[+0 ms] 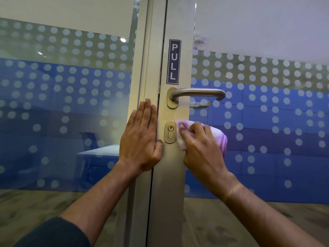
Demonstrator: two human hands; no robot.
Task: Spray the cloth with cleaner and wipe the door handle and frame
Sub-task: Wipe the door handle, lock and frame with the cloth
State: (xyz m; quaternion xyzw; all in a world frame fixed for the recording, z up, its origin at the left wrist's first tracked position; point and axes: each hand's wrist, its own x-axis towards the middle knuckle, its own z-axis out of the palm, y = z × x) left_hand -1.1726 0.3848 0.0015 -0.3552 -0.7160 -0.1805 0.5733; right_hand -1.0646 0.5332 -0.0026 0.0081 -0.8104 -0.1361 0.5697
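Two forearms are reaching in from the bottom edge, elbows cut off. Left hand [142,139] is lying flat, fingers straight, on the door frame [150,68] beside the gap. Right hand [201,148] is gripping a bunched pink-and-white cloth [220,138], pressing it against the door stile just right of the lock plate [170,132]; much of the cloth is hiding under the fingers. Door handle [197,93] is sitting above, untouched. Beyond the dotted glass, furniture is showing only dimly.

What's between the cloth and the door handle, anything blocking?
Nothing visible. The right hand presses the cloth on the frame beside the lock plate; the door handle sits directly above, with bare frame between.
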